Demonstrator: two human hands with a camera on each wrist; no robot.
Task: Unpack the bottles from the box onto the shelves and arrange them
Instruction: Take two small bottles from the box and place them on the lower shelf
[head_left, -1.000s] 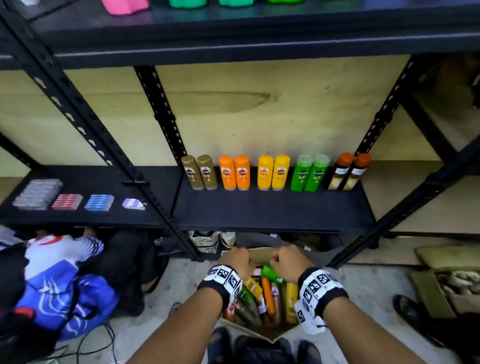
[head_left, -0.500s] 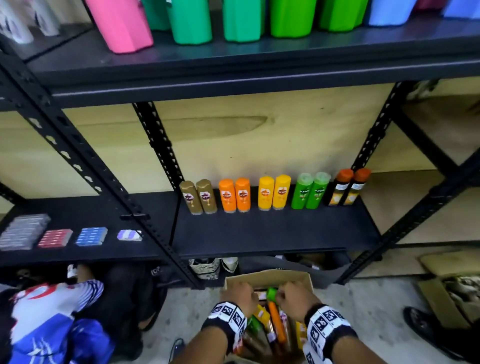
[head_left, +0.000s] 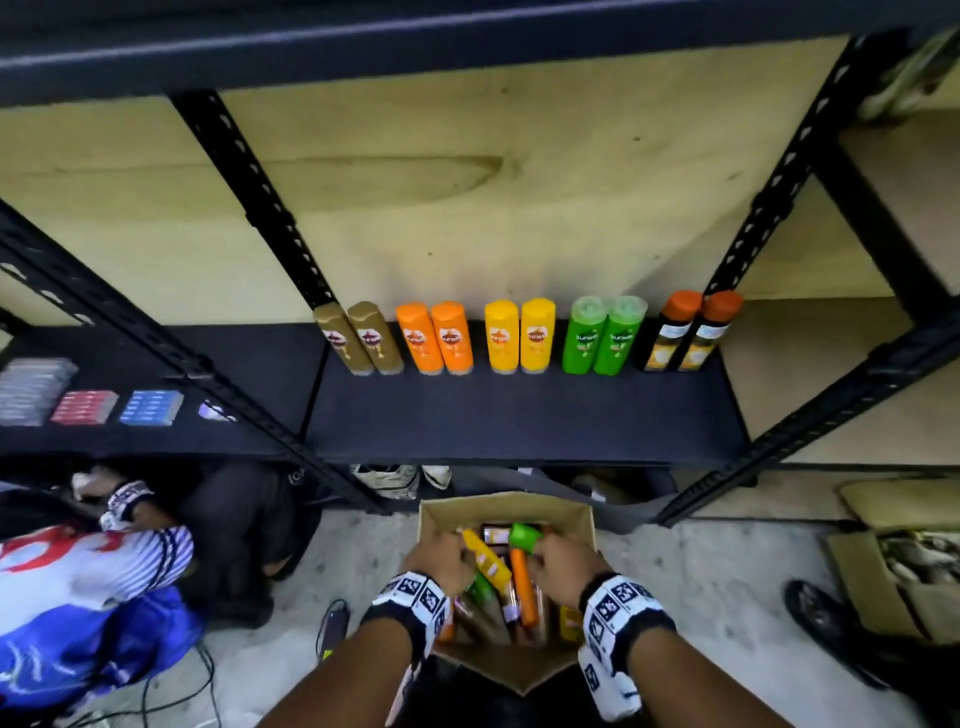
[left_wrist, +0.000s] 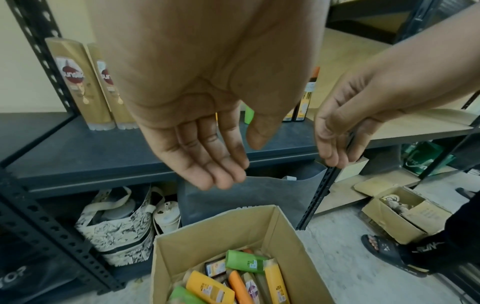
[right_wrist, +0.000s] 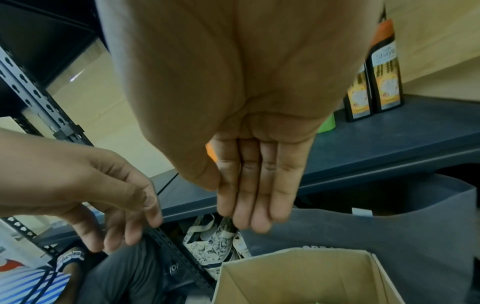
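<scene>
An open cardboard box (head_left: 582, 514) stands on the floor in front of the black shelf (head_left: 519, 421). Inside lie several bottles, among them a green one (left_wrist: 245, 261), a yellow one (left_wrist: 207, 288) and an orange one (left_wrist: 240, 288). My left hand (left_wrist: 207, 156) hovers above the box's left side, fingers straight, palm empty. My right hand (right_wrist: 254, 195) hangs over the right side, fingers straight and together, also empty. On the shelf stand pairs of gold (head_left: 358, 338), orange (head_left: 434, 338), yellow (head_left: 519, 335), green (head_left: 602, 335) and dark orange-capped bottles (head_left: 691, 332).
Another person (head_left: 78, 571) crouches at the left by the neighbouring shelf bay with small packs (head_left: 83, 405). Patterned bags (left_wrist: 116, 226) and a grey bin (left_wrist: 259, 195) sit under the shelf. A second box (head_left: 893, 571) and a sandalled foot (head_left: 815, 613) are at the right.
The head view swung up towards the upper shelf and back down. Both hands have stayed over the box, holding nothing.
</scene>
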